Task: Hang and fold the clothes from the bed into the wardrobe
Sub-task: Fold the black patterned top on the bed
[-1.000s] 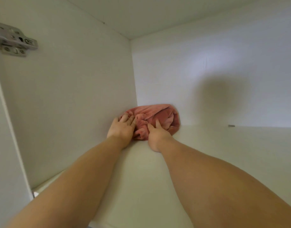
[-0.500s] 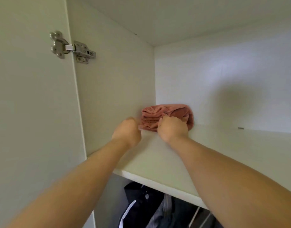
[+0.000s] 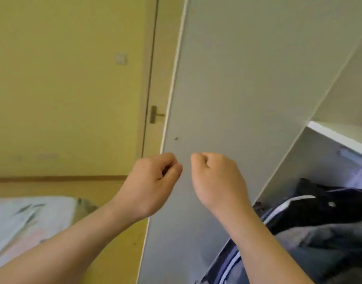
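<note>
Left hand [image 3: 153,181] and right hand [image 3: 215,181], both curled into empty fists, hung just apart before the wardrobe door [image 3: 237,78], near its free edge.

Left grip [image 3: 153,181] and right grip [image 3: 215,179] pulling off pink garment, leaving shelf [image 3: 338,133], curling empty before wardrobe door [image 3: 237,89]; view swinging left, bed [image 3: 22,218] coming into sight.

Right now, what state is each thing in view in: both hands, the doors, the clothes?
Left hand: fingers curled, holding nothing.
Right hand: fingers curled, holding nothing.
Wardrobe door: swung open.
Room door: looks closed.
Dark jacket: stored below the shelf.
Grey garment: stored beside the dark jacket.
</note>
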Motion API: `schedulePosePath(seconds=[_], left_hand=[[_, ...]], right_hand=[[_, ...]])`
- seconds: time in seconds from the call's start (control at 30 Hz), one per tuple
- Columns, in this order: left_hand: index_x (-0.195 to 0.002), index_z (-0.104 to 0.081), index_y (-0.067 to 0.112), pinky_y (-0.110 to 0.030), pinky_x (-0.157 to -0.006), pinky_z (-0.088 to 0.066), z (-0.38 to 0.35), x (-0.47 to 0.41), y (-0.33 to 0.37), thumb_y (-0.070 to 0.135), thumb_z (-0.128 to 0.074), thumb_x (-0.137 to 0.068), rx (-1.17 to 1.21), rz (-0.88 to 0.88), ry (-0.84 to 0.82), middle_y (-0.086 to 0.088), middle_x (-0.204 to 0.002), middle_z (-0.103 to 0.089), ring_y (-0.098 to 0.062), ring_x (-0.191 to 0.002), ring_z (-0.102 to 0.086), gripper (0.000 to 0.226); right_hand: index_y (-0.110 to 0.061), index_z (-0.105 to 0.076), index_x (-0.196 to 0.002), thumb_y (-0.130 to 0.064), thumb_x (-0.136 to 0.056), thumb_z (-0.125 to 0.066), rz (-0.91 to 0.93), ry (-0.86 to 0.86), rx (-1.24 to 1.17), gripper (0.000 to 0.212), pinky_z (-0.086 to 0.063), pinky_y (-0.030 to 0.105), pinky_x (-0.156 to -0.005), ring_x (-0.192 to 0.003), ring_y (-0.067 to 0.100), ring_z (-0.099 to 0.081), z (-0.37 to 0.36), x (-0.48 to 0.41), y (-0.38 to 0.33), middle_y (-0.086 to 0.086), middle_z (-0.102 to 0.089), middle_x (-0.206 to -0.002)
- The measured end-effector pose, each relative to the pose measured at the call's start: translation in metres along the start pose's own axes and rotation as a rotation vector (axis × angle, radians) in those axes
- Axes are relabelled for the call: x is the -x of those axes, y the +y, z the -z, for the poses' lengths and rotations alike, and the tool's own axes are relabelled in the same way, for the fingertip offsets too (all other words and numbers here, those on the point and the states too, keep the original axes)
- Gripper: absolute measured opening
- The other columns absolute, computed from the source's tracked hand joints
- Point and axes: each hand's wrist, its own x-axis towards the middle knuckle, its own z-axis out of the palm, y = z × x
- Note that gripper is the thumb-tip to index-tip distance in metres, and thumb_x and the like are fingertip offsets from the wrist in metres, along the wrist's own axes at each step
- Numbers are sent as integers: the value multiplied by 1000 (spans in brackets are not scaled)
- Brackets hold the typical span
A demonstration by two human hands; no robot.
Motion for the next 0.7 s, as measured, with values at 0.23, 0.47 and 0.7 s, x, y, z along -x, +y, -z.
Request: schedulePosePath(seconds=[0.23,0.47,0.7], left_hand=[[-63,-42,10,-35,-52,-33,150,218,-171,16,-50,-93,-180,773,286,-3,-56,-45,-9,-50,-35,31],[-69,-47,10,-32,-51,-31,228,456,-287,24,-48,-98,-254,1419,415,-3,-63,-52,-16,-58,-46,33],[-90,-60,6,-39,-62,-45,286,594,-388,27,-54,-96,-283,1731,405,-18,-77,-53,-30,-70,-56,22]], right_hand=[[-17,-35,-48,-23,-94,-40,137,-589,-117,46,-26,37,-53,-56,25,-34,-223,91,-103,-2,-35,-50],[-11,-43,-58,-25,-99,-36,288,-1216,65,44,-29,36,-55,-62,26,-45,-438,248,-193,7,-48,-62],[-2,-67,-102,-15,-100,-35,262,-1579,252,35,-49,37,-85,-98,30,-60,-572,365,-220,13,-65,-105]])
